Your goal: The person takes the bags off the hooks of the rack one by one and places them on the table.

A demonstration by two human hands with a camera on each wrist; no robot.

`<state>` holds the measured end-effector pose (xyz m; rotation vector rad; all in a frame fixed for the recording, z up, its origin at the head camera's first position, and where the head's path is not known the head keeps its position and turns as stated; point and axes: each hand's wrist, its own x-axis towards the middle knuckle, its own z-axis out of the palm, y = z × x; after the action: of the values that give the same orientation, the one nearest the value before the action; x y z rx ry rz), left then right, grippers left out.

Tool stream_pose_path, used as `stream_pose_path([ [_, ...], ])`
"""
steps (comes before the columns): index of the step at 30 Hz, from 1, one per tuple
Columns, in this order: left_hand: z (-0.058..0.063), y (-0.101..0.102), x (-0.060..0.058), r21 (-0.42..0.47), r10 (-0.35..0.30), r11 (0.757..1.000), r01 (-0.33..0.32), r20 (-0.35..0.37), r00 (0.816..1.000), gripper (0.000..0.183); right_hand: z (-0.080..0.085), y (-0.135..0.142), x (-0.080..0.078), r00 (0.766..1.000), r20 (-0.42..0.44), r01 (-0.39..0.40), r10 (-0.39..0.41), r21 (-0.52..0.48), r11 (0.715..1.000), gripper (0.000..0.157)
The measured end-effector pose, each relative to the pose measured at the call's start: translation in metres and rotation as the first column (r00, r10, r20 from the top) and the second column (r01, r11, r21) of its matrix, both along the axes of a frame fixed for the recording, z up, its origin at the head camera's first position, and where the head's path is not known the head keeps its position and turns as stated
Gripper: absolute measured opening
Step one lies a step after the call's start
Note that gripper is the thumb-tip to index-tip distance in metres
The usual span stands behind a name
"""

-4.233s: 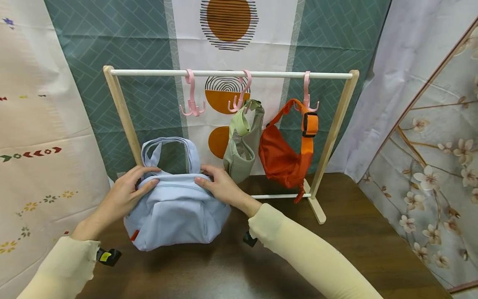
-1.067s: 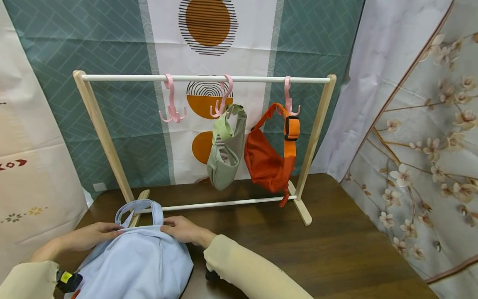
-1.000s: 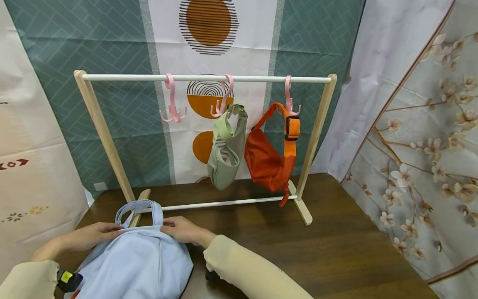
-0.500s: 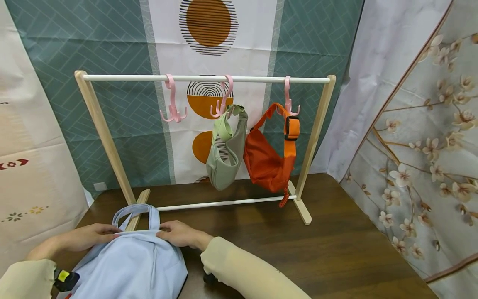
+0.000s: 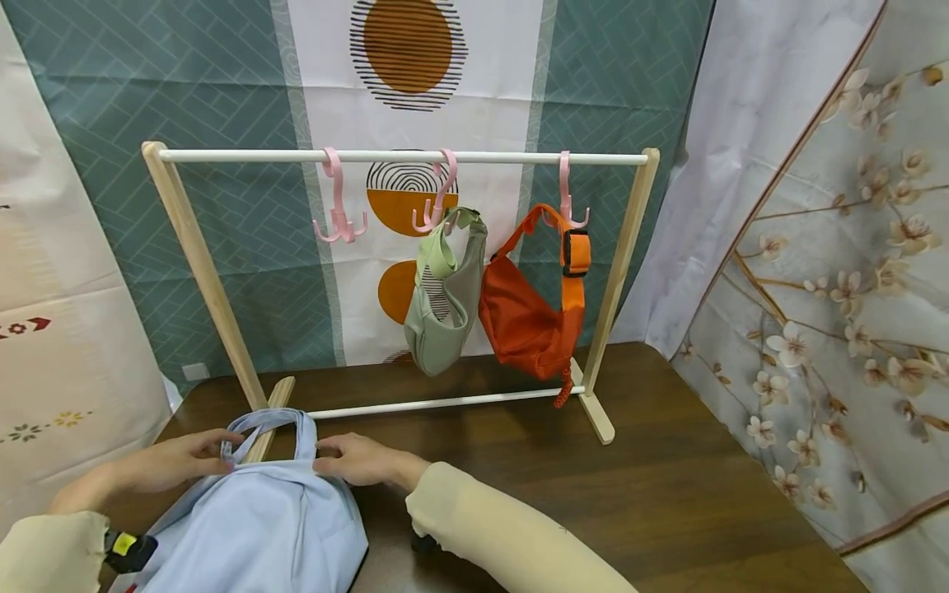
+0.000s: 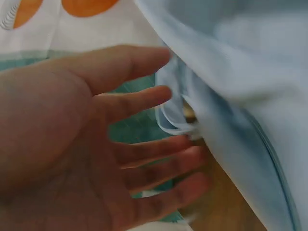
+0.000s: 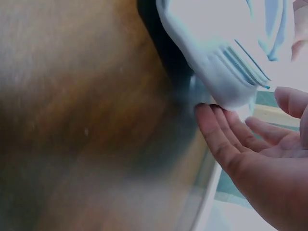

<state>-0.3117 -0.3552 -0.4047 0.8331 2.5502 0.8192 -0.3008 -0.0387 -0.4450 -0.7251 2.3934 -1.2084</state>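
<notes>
Left hand [image 5: 169, 461] grips nothing, its fingers [image 6: 166, 169] nearly straight, at ten o'clock of the light blue bag [image 5: 270, 527]; right hand [image 5: 363, 461], at two o'clock, is loosely extended and likewise without grip. Whether they touch the bag, I cannot tell. This bag is at seven o'clock in the head view. Toward its one o'clock, a rack [image 5: 245, 156] carries a green bag [image 5: 437, 342] and an orange bag [image 5: 522, 321].

Bag [image 5: 263, 527] at your half past seven: pale blue
Your sleeves [image 5: 511, 527]: cream
Narrow pouch [image 5: 443, 333]: sage green
Buckled pouch [image 5: 522, 321]: red-orange
Curtain [image 5: 808, 395] at your three o'clock: grey-white, beige blossoms
Backdrop [image 5: 489, 99] at your twelve: teal, white, orange circles
</notes>
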Motion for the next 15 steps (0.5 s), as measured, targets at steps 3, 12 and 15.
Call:
stream_pose_path([
  [3, 0.008, 0.012, 0.0, -0.042, 0.048, 0.998, -0.055, -0.149, 0.988, 0.042, 0.004, 0.005, -0.002, 1.0, 0.004, 0.004, -0.004, -0.044, 0.999, 0.043],
  [12, 0.026, 0.045, 0.002, -0.031, 0.097, 0.994, -0.107, -0.236, 0.967, 0.04, 0.017, 0.023, -0.012, 0.996, -0.091, 0.006, -0.011, -0.05, 0.999, 0.04],
  [15, 0.028, 0.051, 0.002, -0.01, 0.081, 0.996, -0.086, -0.236, 0.968, 0.038, 0.021, 0.028, -0.013, 0.994, -0.104, 0.01, -0.015, -0.043, 0.999, 0.041],
])
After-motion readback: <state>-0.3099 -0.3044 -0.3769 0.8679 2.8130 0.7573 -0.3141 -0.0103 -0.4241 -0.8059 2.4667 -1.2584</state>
